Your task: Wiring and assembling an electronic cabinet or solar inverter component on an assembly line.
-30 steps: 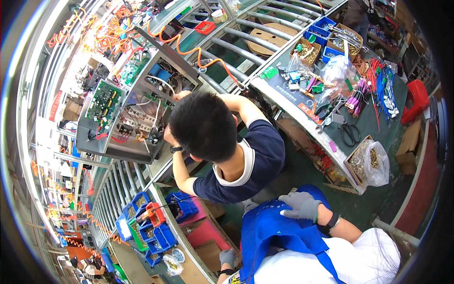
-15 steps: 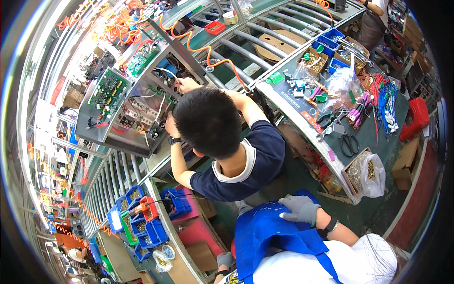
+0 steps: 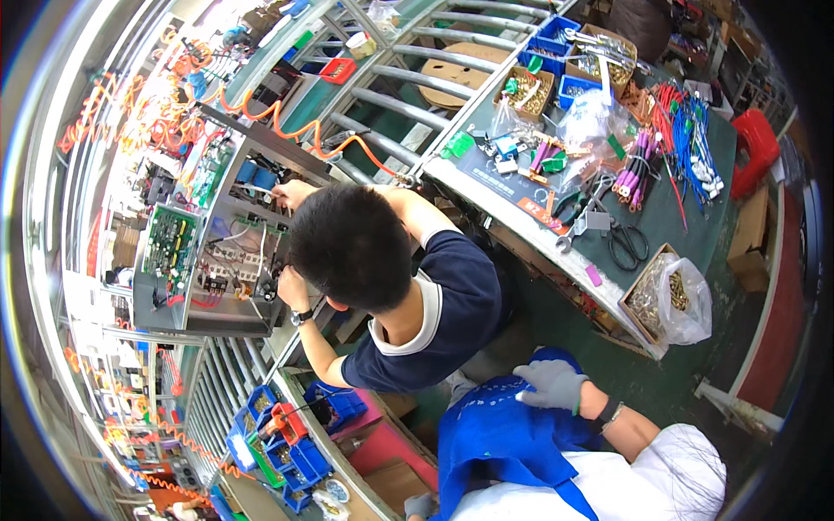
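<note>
My right hand [image 3: 553,385], in a grey glove, lies on the blue apron [image 3: 495,425] over my lap. Its fingers are stretched out and hold nothing. Low in the picture, my left hand [image 3: 420,505] shows only as a bit of grey glove beside the apron, its fingers hidden. In front of me a co-worker [image 3: 434,321] in a dark blue shirt leans over a metal cabinet [image 3: 213,304] with wiring inside. Both of the co-worker's bare hands reach into it. A green circuit board [image 3: 169,247] is fixed on the cabinet's outer side.
At right, a workbench [image 3: 486,187] carries cable bundles, scissors [image 3: 626,247] and a box of screws [image 3: 665,300]. Blue parts bins [image 3: 300,464] stand at lower left. A roller conveyor [image 3: 382,135] runs behind the co-worker. A red stool [image 3: 754,154] stands at far right.
The view has swung, so the workbench sits further left and the bins lower right. The co-worker's hands stay at the cabinet. My right hand keeps its place on the apron.
</note>
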Motion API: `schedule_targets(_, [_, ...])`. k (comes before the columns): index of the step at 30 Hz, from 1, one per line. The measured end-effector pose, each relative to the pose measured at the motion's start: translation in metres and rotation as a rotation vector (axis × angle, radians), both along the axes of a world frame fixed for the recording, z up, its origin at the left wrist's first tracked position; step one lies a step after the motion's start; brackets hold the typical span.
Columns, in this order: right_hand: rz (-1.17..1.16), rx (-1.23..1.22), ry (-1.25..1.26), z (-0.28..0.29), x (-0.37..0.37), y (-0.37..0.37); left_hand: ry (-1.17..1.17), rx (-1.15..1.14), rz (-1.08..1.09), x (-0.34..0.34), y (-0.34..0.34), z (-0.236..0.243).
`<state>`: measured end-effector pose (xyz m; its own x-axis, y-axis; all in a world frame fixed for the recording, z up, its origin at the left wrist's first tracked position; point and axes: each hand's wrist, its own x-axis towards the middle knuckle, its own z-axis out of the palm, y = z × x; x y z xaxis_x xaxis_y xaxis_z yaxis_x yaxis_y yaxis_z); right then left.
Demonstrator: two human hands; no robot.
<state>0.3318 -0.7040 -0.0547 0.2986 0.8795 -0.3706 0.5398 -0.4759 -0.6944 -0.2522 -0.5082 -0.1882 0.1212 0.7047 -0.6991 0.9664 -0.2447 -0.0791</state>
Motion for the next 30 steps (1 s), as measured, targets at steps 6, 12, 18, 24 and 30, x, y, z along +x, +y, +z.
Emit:
schedule_targets(6, [-0.112,-0.021,0.049,-0.028,-0.003,-0.030,0.003,-0.009,0.499,0.068,0.013,0.062])
schedule_targets(12, [-0.243,-0.053,0.163,-0.040,-0.028,-0.036,-0.028,-0.079,0.605,0.135,0.019,0.085])
schedule_targets(18, [-0.298,-0.072,0.207,-0.057,-0.042,-0.044,0.037,-0.102,0.537,0.179,0.035,0.093])
schedule_targets(24, [-0.288,-0.086,0.167,-0.055,-0.043,-0.042,0.003,-0.077,0.394,0.150,0.038,0.054])
schedule_targets(30, [-0.190,-0.073,0.081,-0.032,-0.023,-0.020,-0.122,-0.066,0.521,0.145,0.028,0.045])
